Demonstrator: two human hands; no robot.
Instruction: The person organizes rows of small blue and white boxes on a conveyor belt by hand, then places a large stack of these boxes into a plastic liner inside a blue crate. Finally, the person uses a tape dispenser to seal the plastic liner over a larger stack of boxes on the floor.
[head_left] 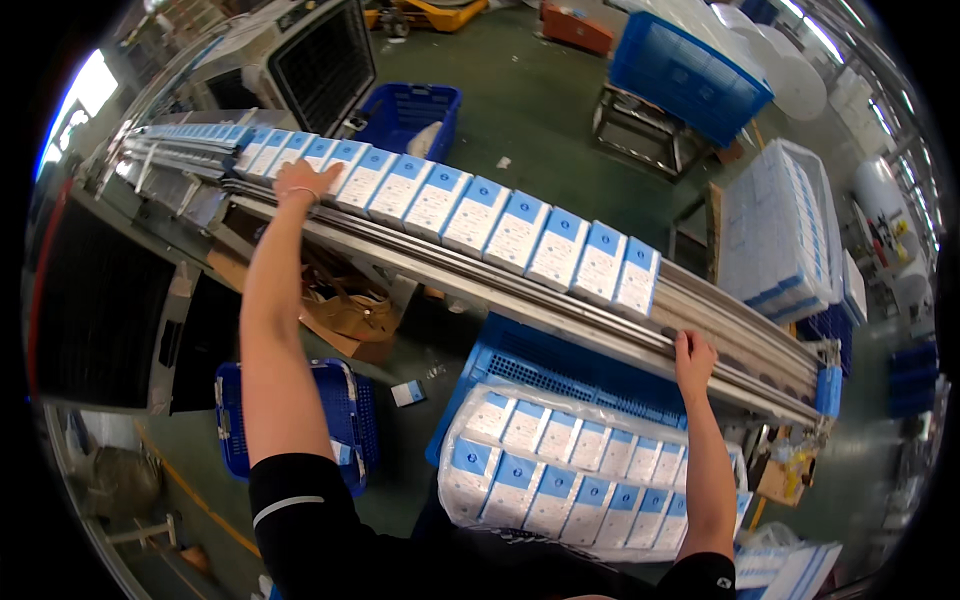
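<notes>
A row of white-and-blue boxes [480, 215] stands side by side along a long conveyor [720, 335]. Reaching to the row's left part, my left hand [305, 182] rests on the boxes with its fingers spread. My right hand [695, 360] is beyond the right end of the row, its fingers curled over the near metal rail [590, 305] of the conveyor. Below it, close to my body, a clear plastic bag [462, 500] holds two rows of the same kind of boxes. The bag lies on a blue crate [470, 370].
Left of the bag, a dark blue basket [230, 430] stands on the floor, with a loose box [408, 392] near it. Beyond the conveyor are another blue basket [445, 105], a blue crate on a stand [690, 80] and a wrapped stack of boxes [765, 240] at right.
</notes>
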